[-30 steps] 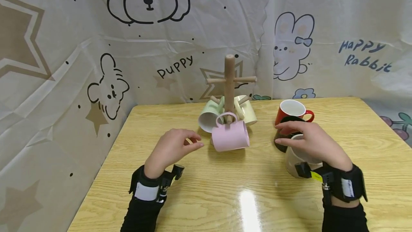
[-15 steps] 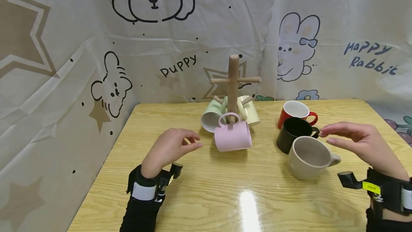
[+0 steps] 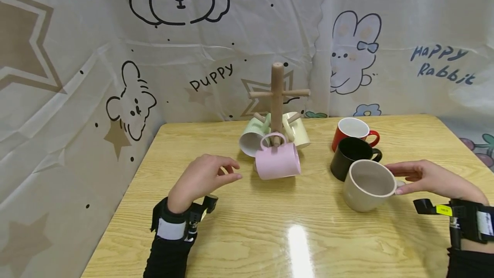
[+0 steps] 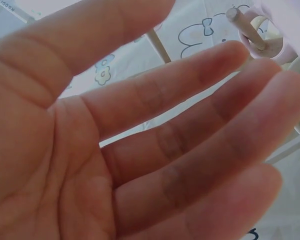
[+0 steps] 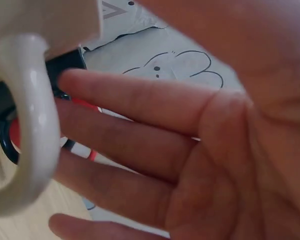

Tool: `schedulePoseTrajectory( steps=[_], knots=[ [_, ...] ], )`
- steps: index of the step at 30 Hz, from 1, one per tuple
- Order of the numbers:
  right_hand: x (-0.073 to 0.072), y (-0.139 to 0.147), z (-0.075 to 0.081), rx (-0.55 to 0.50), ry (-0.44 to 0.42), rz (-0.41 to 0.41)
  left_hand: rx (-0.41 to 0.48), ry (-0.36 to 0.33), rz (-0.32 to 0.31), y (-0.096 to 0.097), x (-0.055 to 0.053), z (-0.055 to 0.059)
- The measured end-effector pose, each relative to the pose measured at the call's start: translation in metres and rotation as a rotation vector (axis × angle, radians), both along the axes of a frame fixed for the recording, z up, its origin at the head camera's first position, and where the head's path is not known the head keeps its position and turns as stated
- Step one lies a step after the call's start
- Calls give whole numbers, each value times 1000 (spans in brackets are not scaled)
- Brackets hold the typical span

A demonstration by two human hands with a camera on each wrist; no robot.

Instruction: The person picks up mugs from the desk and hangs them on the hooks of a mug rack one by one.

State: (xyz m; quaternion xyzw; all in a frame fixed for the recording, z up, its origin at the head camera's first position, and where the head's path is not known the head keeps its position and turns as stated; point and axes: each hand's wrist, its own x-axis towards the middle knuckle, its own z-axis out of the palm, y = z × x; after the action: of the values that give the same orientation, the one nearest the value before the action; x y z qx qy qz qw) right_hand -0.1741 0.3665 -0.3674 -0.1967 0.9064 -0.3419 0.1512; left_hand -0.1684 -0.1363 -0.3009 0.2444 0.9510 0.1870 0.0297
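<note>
A beige mug (image 3: 366, 185) stands upright at the right of the table, its handle (image 5: 37, 125) pointing right. My right hand (image 3: 432, 179) is at that handle, thumb tip on the near side and fingers reaching behind. In the right wrist view the fingers (image 5: 135, 95) are extended and the handle is not enclosed by them. My left hand (image 3: 206, 179) hovers over the table, fingers loosely bent, holding nothing. To its right, a pink mug (image 3: 278, 162) hangs by its handle from a low peg of the wooden mug tree (image 3: 277, 98).
Behind the beige mug stand a black mug (image 3: 347, 158) and a red mug (image 3: 343, 136), close together. A green mug (image 3: 252, 138) and a cream mug (image 3: 299, 132) hang at the back of the mug tree. Its upper pegs stick out sideways. A printed curtain (image 3: 193, 55) backs the table.
My right hand moves from above the beige mug out to the right, then down and in to its handle. The left hand stays nearly still.
</note>
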Motion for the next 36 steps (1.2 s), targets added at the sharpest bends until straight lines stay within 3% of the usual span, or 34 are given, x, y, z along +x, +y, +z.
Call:
schedulePoseTrajectory(
  steps=[3, 10, 23, 27, 36],
  knots=[
    [0, -2, 3, 57, -25, 26, -2, 0, -14, 0, 0, 0],
    [0, -10, 6, 199, -94, -39, -12, 0, -41, 1, 0, -1],
    [2, -13, 4, 214, -82, -115, -4, -13, -57, 4, -1, -2],
    [2, -12, 2, 230, -56, -114, -10, -19, -67, 5, -1, -2],
    [4, -11, 6, 183, 66, -14, -16, -17, -73, 8, -3, -6]
  ],
)
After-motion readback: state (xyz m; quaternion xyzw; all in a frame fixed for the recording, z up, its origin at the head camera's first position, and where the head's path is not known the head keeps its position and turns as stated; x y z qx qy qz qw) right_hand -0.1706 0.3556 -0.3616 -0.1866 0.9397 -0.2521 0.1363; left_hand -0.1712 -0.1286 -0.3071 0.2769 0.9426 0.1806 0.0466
